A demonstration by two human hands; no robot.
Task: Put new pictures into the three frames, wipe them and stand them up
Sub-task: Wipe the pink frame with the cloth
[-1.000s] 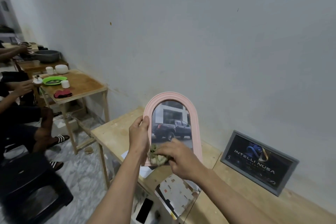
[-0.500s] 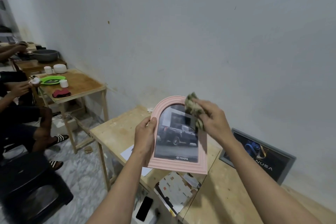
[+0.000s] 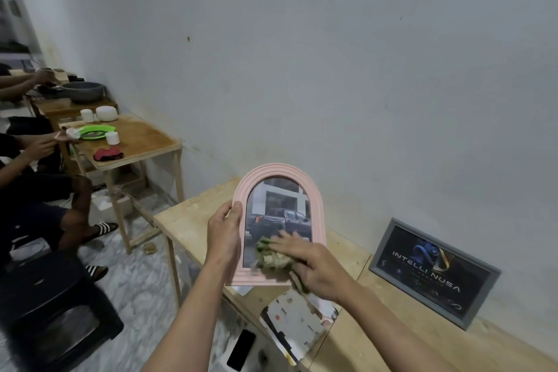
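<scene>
Cloth (image 3: 273, 260) is bunching under your right hand (image 3: 317, 266), fingers flattened low on the glass, while your left hand (image 3: 225, 235) is clasping the upright pink frame (image 3: 315, 190) above the table (image 3: 193, 214), long axis vertical.

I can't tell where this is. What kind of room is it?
Probably a plain workroom, not a home: bare white wall, a row of simple wooden tables, and other people seated at them with their own items.
</scene>
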